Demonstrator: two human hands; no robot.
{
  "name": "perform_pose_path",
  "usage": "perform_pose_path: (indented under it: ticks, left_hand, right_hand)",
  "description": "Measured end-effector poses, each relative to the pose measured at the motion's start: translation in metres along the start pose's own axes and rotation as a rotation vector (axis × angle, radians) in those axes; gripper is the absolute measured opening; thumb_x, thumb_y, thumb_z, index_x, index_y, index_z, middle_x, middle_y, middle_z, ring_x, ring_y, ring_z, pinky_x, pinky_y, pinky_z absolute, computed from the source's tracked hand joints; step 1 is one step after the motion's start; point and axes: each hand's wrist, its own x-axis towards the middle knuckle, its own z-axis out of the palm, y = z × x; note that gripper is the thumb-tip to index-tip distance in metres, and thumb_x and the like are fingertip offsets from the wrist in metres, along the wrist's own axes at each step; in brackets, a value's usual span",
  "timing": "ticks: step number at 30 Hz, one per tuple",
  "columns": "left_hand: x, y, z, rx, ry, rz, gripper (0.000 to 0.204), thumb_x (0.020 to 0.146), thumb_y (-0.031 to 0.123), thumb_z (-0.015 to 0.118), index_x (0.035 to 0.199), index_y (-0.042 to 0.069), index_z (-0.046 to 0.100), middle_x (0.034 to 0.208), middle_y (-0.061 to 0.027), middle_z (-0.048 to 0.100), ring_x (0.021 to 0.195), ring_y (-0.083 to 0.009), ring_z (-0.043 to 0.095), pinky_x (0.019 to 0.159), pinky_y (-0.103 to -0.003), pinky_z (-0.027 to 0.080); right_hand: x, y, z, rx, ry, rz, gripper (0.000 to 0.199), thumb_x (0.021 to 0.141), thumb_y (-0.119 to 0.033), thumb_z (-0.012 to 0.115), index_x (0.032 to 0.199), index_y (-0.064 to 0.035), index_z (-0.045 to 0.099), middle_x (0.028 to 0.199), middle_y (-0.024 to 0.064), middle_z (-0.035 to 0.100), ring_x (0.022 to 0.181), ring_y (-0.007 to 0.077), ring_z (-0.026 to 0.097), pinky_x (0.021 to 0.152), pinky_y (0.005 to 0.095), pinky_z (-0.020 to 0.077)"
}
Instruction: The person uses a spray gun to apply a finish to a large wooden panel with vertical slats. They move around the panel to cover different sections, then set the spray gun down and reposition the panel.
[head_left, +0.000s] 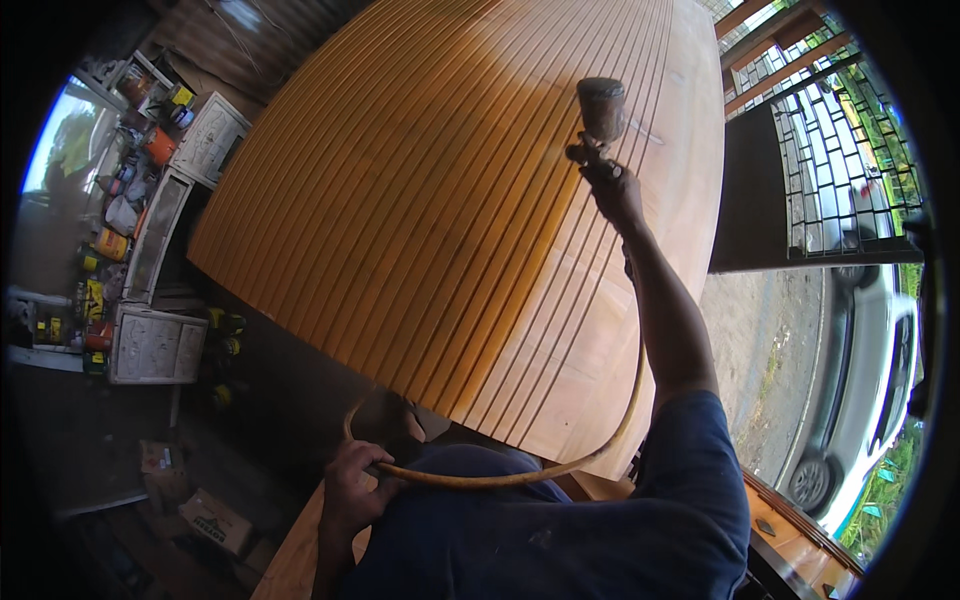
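Note:
A large grooved wooden panel fills the middle of the view, darker amber on its left and paler on its right. My right hand is stretched out over the panel and grips a spray gun with a metal cup on top. A yellow air hose runs from the gun along my right arm and across my body. My left hand is closed on that hose near the panel's near edge, low at the left.
Shelves with paint cans and bottles and white carved panels stand at the left. Cardboard boxes lie on the floor below. A metal gate and a white car are at the right.

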Motion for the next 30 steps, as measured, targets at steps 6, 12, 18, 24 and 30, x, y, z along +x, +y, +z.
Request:
perform_pose_path:
  ticks: [6, 12, 18, 24, 30]
  left_hand:
    - [-0.003, 0.015, 0.017, -0.011, 0.069, -0.069, 0.037, 0.067, 0.010, 0.094, 0.094, 0.002, 0.071, 0.092, -0.0104, 0.069, 0.087, -0.0247, 0.070, 0.079, -0.037, 0.057]
    - [0.004, 0.019, 0.025, -0.063, 0.122, -0.135, 0.036, 0.068, 0.010, 0.095, 0.095, 0.003, 0.071, 0.092, -0.0094, 0.070, 0.086, -0.0234, 0.070, 0.078, -0.036, 0.057]
    - [0.015, 0.014, 0.023, -0.054, 0.078, -0.112, 0.036, 0.073, 0.019, 0.095, 0.097, 0.005, 0.072, 0.095, -0.0092, 0.071, 0.090, -0.0255, 0.071, 0.079, -0.038, 0.057]
    - [0.026, 0.008, 0.016, -0.086, 0.057, -0.087, 0.038, 0.075, 0.024, 0.096, 0.098, 0.005, 0.072, 0.097, -0.0092, 0.072, 0.090, -0.0246, 0.071, 0.079, -0.037, 0.057]
    - [0.034, 0.005, 0.010, -0.139, 0.033, -0.074, 0.037, 0.075, 0.022, 0.096, 0.098, 0.005, 0.072, 0.097, -0.0089, 0.071, 0.090, -0.0238, 0.072, 0.079, -0.036, 0.058]
  right_hand:
    - [0.111, -0.019, 0.002, -0.134, 0.360, -0.396, 0.036, 0.097, -0.044, 0.071, 0.125, -0.0211, 0.075, 0.109, 0.0146, 0.078, 0.105, 0.0389, 0.073, 0.085, 0.0491, 0.0563]
    - [0.184, -0.042, 0.015, -0.195, 0.317, -0.210, 0.049, 0.094, -0.060, 0.068, 0.122, -0.0204, 0.077, 0.110, 0.0197, 0.077, 0.110, 0.0408, 0.071, 0.091, 0.0501, 0.0549]
    - [0.181, -0.036, 0.041, -0.248, 0.126, -0.318, 0.041, 0.104, -0.056, 0.059, 0.143, -0.0423, 0.064, 0.072, 0.0066, 0.065, 0.051, 0.0175, 0.060, 0.051, 0.0372, 0.0512]
    - [0.136, -0.046, 0.048, -0.100, -0.079, -0.101, 0.029, 0.102, -0.048, 0.066, 0.120, -0.0283, 0.077, 0.068, 0.0043, 0.062, 0.056, 0.0148, 0.061, 0.054, 0.0356, 0.0507]
    - [0.064, -0.071, 0.028, 0.047, -0.248, -0.037, 0.031, 0.098, -0.038, 0.074, 0.103, -0.0082, 0.079, 0.063, -0.0004, 0.059, 0.051, 0.0107, 0.054, 0.047, 0.0312, 0.0439]
